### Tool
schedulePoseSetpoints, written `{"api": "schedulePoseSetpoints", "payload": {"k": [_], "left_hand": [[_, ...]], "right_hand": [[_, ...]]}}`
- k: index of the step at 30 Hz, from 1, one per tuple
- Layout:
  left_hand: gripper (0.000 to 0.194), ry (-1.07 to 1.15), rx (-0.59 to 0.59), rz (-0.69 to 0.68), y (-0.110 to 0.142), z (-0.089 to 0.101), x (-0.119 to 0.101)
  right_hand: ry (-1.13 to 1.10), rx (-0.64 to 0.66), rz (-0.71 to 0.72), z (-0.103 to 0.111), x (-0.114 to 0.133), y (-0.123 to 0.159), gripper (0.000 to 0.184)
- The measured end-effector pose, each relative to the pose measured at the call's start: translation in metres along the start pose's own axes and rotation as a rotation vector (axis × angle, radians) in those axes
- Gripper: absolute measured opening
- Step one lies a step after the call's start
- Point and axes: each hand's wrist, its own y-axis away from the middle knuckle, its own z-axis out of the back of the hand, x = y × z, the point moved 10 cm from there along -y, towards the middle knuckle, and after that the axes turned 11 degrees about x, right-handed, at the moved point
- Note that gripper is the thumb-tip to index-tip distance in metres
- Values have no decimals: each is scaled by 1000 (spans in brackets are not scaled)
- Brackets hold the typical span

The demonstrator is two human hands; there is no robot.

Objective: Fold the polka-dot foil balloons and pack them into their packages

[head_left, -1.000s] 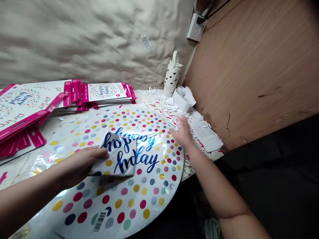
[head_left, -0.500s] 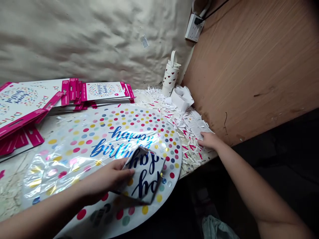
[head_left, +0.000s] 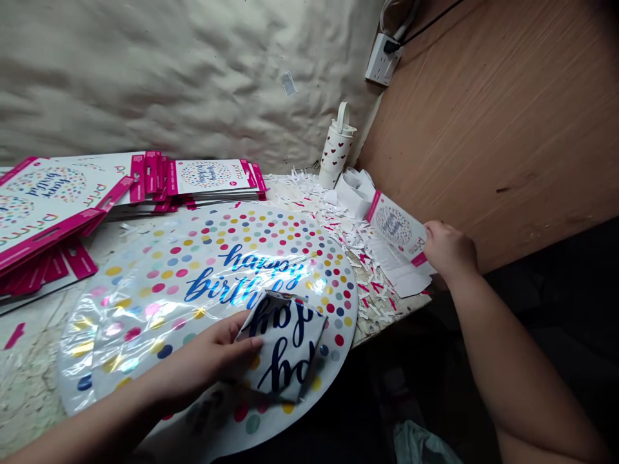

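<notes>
My left hand (head_left: 227,348) is closed on a folded foil balloon (head_left: 287,345) with dark blue lettering, thumb on top. The folded piece is held over a large, flat, round foil balloon (head_left: 178,261) with coloured dots and blue "happy birthday" writing. At the right, my right hand (head_left: 449,248) grips the right end of a white and pink printed package (head_left: 399,229), which shows a dotted circle and is tilted up. Beneath the package lie white paper sheets (head_left: 403,274) at the table's right edge.
Pink and white printed packages (head_left: 58,187) are piled at the left, with a smaller stack (head_left: 213,177) behind. A white tumbler (head_left: 336,154) with hearts stands beside a paper roll (head_left: 355,193). Paper shreds (head_left: 355,245) litter the table. A wooden panel (head_left: 493,142) borders the right; a power strip (head_left: 383,61) hangs above.
My right hand has lifted a printed package off the papers at the right, turning its dotted face into view. My left hand still holds the folded balloon. The view has shifted slightly left.
</notes>
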Motion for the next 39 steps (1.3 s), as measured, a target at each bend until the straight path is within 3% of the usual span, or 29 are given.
{"api": "schedulePoseSetpoints", "payload": {"k": [2, 4, 5, 6, 7, 9, 12, 14, 16, 18, 20, 22, 25, 27, 29, 32, 35, 39], "left_hand": [[32, -248, 39, -76, 13, -14, -21], [37, -503, 125, -170, 30, -38, -41], [43, -603, 173, -211, 39, -50, -48], [49, -678, 208, -244, 46, -60, -54], [53, -729, 220, -263, 53, -65, -57], [50, -799, 140, -272, 60, -59, -62], [37, -863, -38, -232, 59, -31, -66], [29, -837, -7, -175, 49, -15, -61], [35, -826, 3, -160, 39, 6, -57], [46, -956, -129, -172, 35, 35, -50], [55, -1188, -317, -129, 40, 57, -34], [62, -1364, -422, 0, 48, 64, -7], [53, -1474, -458, 228, 56, 51, 17], [40, -1511, -396, 300, 46, 35, 10], [35, -1581, -326, 203, 20, 20, -16], [22, -1730, -261, -231, -20, -3, -61], [17, -1720, -191, -429, -41, -4, -67], [13, -1689, -178, -494, -37, -3, -64]], "right_hand": [[-69, -277, 207, 33, 55, 38, 36], [-211, -363, 670, 34, 137, 92, 35], [-288, -297, 921, 24, 176, 120, 33], [-366, -173, 1085, 9, 205, 141, 32], [-488, -16, 1160, -6, 225, 152, 31], [-765, 304, 1166, -30, 244, 155, 31], [-1124, 635, 1084, -39, 244, 144, 46], [-1230, 840, 1048, -39, 246, 142, 65], [-1263, 1053, 942, -51, 249, 142, 57], [-1300, 1130, 735, -75, 242, 131, 35], [-1389, 1049, 432, -106, 217, 105, 34], [-1425, 901, 182, -134, 183, 80, 36], [-1431, 808, 66, -153, 153, 61, 37], [-1477, 759, 68, -153, 150, 55, 40], [-1504, 690, 88, -147, 153, 53, 41], [-1489, 626, 97, -145, 161, 57, 40], [-1432, 563, 102, -143, 163, 65, 39], [-1358, 490, 120, -129, 160, 80, 38]]}}
